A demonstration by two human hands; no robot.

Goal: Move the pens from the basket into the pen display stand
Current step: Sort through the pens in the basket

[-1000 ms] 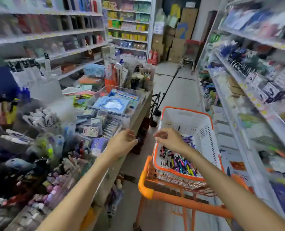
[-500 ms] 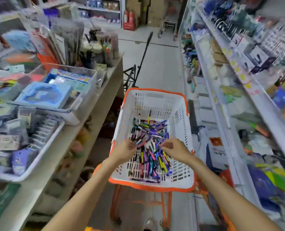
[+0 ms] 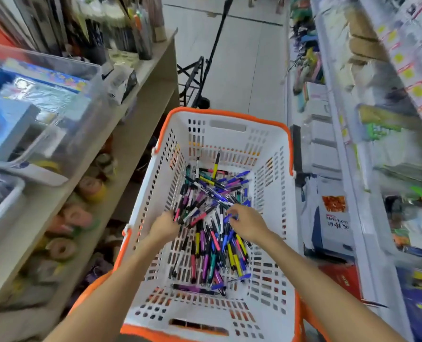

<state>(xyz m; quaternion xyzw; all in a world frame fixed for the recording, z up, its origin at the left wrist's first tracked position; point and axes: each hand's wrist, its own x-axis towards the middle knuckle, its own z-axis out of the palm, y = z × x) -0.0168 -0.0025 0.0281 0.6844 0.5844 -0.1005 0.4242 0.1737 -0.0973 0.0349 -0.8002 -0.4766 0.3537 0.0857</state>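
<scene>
A white basket (image 3: 266,154) with an orange rim sat at the centre of the view in a narrow shop aisle, and a loose heap of coloured pens (image 3: 212,218) lay on its slotted floor. Both bare arms reached in from six o'clock. The left hand (image 3: 164,228) had its fingers curled into the heap's nine o'clock edge, closed around several pens. The right hand (image 3: 248,227) pinched a blue pen at the heap's three o'clock side. Pale floor tiles (image 3: 242,58) stretched away at twelve o'clock, where a black folding trolley (image 3: 197,77) stood. A beige counter (image 3: 140,95) holding clear bins ran along nine o'clock; blurred white shelves (image 3: 358,169) of stationery filled three o'clock.
</scene>
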